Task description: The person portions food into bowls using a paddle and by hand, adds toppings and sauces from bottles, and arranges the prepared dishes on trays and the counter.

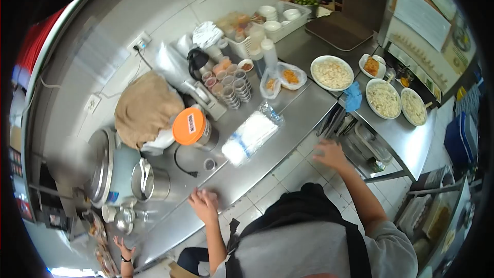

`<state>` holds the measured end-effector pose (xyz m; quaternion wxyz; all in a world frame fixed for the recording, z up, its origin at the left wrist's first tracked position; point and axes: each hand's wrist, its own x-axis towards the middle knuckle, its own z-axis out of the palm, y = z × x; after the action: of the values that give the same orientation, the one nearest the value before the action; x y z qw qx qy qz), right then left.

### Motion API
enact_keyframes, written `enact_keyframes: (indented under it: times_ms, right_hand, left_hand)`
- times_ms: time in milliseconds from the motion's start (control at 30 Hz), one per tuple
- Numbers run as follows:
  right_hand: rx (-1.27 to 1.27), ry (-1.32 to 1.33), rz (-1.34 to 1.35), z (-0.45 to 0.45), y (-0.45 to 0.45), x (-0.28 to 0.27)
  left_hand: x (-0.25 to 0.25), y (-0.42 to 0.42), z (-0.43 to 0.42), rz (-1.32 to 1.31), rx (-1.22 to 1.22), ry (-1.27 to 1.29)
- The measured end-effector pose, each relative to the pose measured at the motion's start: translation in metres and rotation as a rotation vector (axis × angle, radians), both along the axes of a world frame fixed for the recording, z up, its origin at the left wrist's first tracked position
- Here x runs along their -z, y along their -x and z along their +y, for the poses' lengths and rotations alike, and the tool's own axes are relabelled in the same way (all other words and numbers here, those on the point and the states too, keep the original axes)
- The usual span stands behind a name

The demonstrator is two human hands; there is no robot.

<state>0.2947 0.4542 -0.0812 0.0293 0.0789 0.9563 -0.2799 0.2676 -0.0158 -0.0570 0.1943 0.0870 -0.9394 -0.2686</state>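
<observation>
- Left hand: at 7 o'clock in the view, by the front edge of the steel counter. Its fingers are half bent; they are small and partly hidden here, so I can't tell whether they close on anything.
- Right hand: near 4 o'clock, over the tiled floor, fingers loosely spread and unclenched.
- Small cup: on the counter at 12 o'clock from the left hand, near it, with dark contents.
- Black plug: just beside the cup, at 11 o'clock from the left hand.
- Clear pack of white items: lying flat at mid-view, 1 o'clock from the left hand.
- Tub with an orange lid: at 9 o'clock in the view, upright.
- Steel pot: at 10 o'clock from the left hand, pale utensil handles standing in it.
- Blue plastic: at 1 o'clock from the right hand, hanging at the corner of the side counter.
- Large white bowl: at 12 o'clock from the right hand, full of pale food.
- Another person's hand: at 8 o'clock from the left hand, fingers splayed, dark band at the wrist.
</observation>
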Motion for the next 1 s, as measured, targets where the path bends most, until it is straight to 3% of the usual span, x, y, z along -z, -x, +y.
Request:
enact_keyframes:
  times_ms: [100,267,367,433,567,633,767,833,900,1000]
  right_hand:
    - [0.097,0.024,0.294,0.033,0.032,0.002]
    - [0.366,-0.039,0.439,0.113,0.085,-0.017]
    - [0.496,-0.516,0.158,0.146,0.104,-0.034]
    - [0.508,-0.577,0.203,0.182,0.109,-0.023]
    - [0.296,-0.300,0.037,0.263,0.124,0.026]
    - [0.138,-0.295,0.183,0.282,0.137,0.041]
    - [-0.295,-0.288,-0.001,0.318,0.165,0.024]
    - [-0.150,0.037,-0.788,0.342,0.202,0.018]
    - [-0.380,-0.005,-0.717,0.298,0.209,-0.065]
    - [-0.274,-0.065,-0.465,0.243,0.233,-0.133]
  left_hand:
    - [0.013,0.012,0.003,-0.217,-0.284,0.349]
    - [-0.010,0.028,0.054,0.006,-0.064,0.211]
    - [-0.007,0.049,0.115,-0.014,0.061,0.176]
    - [-0.011,0.064,0.155,-0.010,0.108,0.128]
    - [-0.013,0.097,0.221,0.018,0.154,0.051]
    - [-0.017,0.115,0.250,0.019,0.180,0.015]
    - [-0.035,0.139,0.296,0.054,0.191,-0.053]
    - [-0.042,0.144,0.306,0.084,0.156,-0.099]
    - [-0.043,0.140,0.303,0.094,0.087,-0.099]
    - [-0.041,0.125,0.285,0.106,-0.064,-0.099]
